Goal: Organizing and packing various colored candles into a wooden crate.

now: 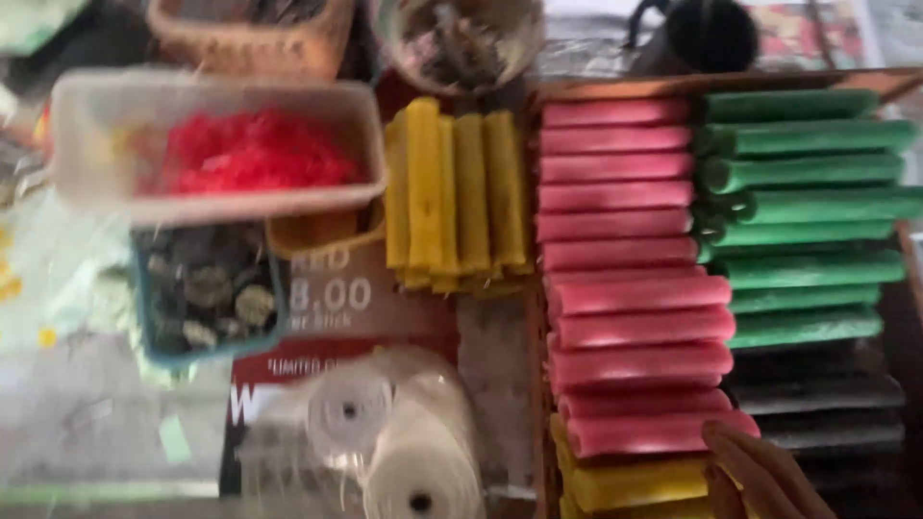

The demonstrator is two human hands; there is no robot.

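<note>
- head view: the picture is blurry, as the camera looks down on a stall top full of coloured sticks.
- one hand shows at the bottom right corner. which hand it is cannot be told for sure; it looks like the right one.
- its fingers lie out flat, not curled round anything, and the tips touch the lowest pink stick.
- that pink stick lies at the bottom of a long stack of pink sticks in a wooden tray.
- just under the hand sit yellow sticks in the same tray.
- green sticks lie in a stack right beside the pink ones, and black sticks lie below the green.
- the other hand is not seen.
- more yellow sticks stand in a bunch left of the tray.
- a clear tub holds red bits, far from the hand.
- a small blue basket sits below it, with dark round things inside.
- white rolls lie at the bottom middle.
</note>
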